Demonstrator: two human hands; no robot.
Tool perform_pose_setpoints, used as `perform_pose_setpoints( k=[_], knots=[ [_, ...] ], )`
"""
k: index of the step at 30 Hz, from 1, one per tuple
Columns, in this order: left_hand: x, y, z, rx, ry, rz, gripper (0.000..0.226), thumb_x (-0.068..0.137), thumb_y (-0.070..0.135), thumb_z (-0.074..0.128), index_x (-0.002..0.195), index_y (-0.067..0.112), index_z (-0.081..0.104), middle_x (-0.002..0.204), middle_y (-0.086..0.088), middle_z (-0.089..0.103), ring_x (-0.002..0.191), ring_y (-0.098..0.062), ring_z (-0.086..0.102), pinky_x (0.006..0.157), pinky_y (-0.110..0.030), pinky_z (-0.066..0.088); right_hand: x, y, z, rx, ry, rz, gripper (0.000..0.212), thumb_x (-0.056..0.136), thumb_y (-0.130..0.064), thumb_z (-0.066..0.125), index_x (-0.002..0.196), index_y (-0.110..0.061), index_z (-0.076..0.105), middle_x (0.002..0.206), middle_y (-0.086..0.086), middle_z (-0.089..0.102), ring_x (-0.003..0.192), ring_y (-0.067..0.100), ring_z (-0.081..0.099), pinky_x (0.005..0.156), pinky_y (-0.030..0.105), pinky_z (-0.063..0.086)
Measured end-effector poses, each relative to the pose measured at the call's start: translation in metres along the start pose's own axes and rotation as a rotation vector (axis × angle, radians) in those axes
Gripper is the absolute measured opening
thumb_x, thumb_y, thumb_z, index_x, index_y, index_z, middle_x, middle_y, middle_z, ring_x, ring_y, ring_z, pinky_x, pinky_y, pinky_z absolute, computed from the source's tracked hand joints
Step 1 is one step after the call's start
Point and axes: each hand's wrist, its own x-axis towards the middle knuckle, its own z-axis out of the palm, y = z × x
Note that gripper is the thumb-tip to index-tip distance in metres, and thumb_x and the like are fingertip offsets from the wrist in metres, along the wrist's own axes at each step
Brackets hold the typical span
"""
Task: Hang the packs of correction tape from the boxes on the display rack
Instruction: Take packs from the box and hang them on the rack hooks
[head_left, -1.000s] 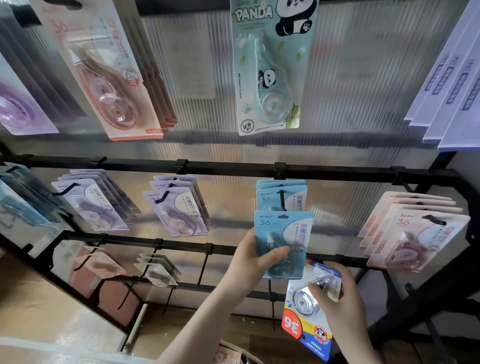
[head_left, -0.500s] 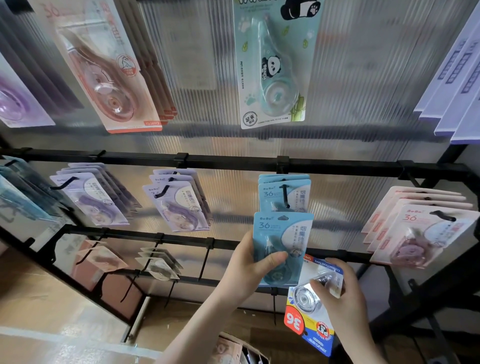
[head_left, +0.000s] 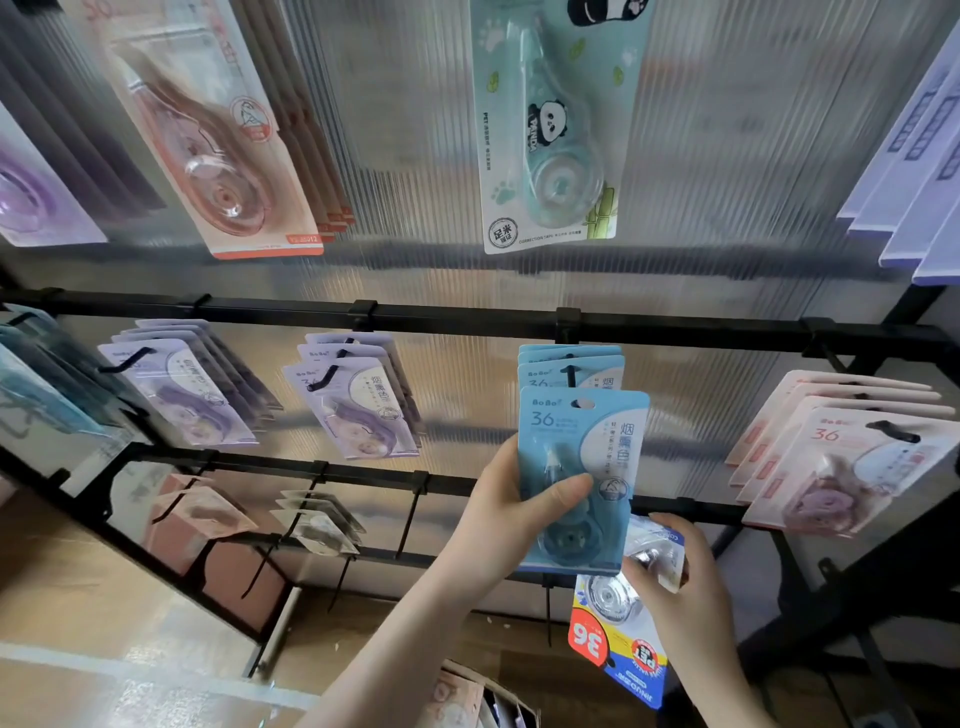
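My left hand (head_left: 511, 512) grips a blue correction tape pack (head_left: 582, 467) at center right of the frame, thumb across the front of the blister, fingers wrapped behind the left edge. Pack is upright, its hang hole at the top, not on a hook; it sits just in front of and below the blue packs already hanging (head_left: 571, 366) from the middle rail (head_left: 457, 318) of the black display rack.

My right hand (head_left: 685, 597), lower right, holds a second pack (head_left: 618, 634) upside down: white and blue card with a red "36" badge, clear dispenser visible. Fingers curl over its upper right edge, thumb on the front near the blister. That pack sits just below the blue one, upper edge tucked behind it.

Rest of the rack: lilac packs (head_left: 358, 410) on a hook left of center, more purple packs (head_left: 182, 395) further left, pink packs (head_left: 841, 457) at right edge. Upper row: a large pink pack (head_left: 218, 156) upper left, a panda pack (head_left: 550, 130) top center, lavender cards (head_left: 914, 171) upper right. Lower rail carries greyish packs (head_left: 317, 525), blurred.

Corner of an open cardboard box (head_left: 483, 699) at bottom center, contents unclear. Ribbed translucent panel (head_left: 727, 156) behind the rack.
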Motion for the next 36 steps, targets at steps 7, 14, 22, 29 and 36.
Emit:
perform_pose_setpoints(
  k=[7,14,22,29,36],
  knots=[
    [-0.007,0.002,0.000,-0.081,-0.012,-0.055,0.046,0.076,0.021,0.068,0.117,0.008,0.051,0.111,-0.008,0.067,0.100,-0.026,0.065,0.081,-0.036,0.055,0.001,0.010,0.005,-0.041,0.005,0.009,0.034,0.080,-0.009,0.070,0.105,-0.022,0.052,0.090,-0.012,0.065,0.074,0.002,0.063,0.053,0.015,0.043],
    [-0.014,-0.001,-0.002,-0.121,0.056,-0.075,0.048,0.075,0.027,0.070,0.116,0.008,0.054,0.108,-0.011,0.068,0.098,-0.028,0.066,0.078,-0.036,0.054,-0.001,0.012,0.011,-0.051,0.013,0.030,0.036,0.079,-0.013,0.071,0.105,-0.028,0.052,0.091,-0.016,0.065,0.080,0.005,0.062,0.065,0.026,0.047],
    [0.004,-0.004,-0.008,-0.003,0.062,-0.063,0.043,0.080,0.026,0.070,0.116,0.010,0.053,0.109,-0.006,0.068,0.098,-0.019,0.066,0.078,-0.030,0.054,-0.003,0.012,0.012,-0.014,0.022,0.044,0.040,0.076,-0.009,0.072,0.105,-0.028,0.052,0.093,-0.016,0.064,0.085,0.005,0.061,0.071,0.029,0.046],
    [0.029,-0.012,-0.012,0.132,0.105,-0.031,0.029,0.086,0.013,0.063,0.112,0.011,0.052,0.108,-0.004,0.066,0.095,-0.014,0.067,0.078,-0.030,0.056,-0.006,0.014,0.009,-0.010,0.000,0.022,0.034,0.080,-0.007,0.069,0.104,-0.021,0.050,0.093,-0.013,0.063,0.080,0.001,0.061,0.059,0.014,0.044],
    [0.032,-0.020,-0.017,0.237,0.233,0.017,0.023,0.082,0.018,0.069,0.101,0.015,0.057,0.097,0.000,0.068,0.084,-0.007,0.066,0.067,-0.019,0.052,-0.018,0.013,0.008,0.092,0.053,0.042,0.031,0.077,-0.002,0.072,0.091,-0.021,0.052,0.087,-0.009,0.063,0.081,0.009,0.061,0.058,0.017,0.045]
  ],
)
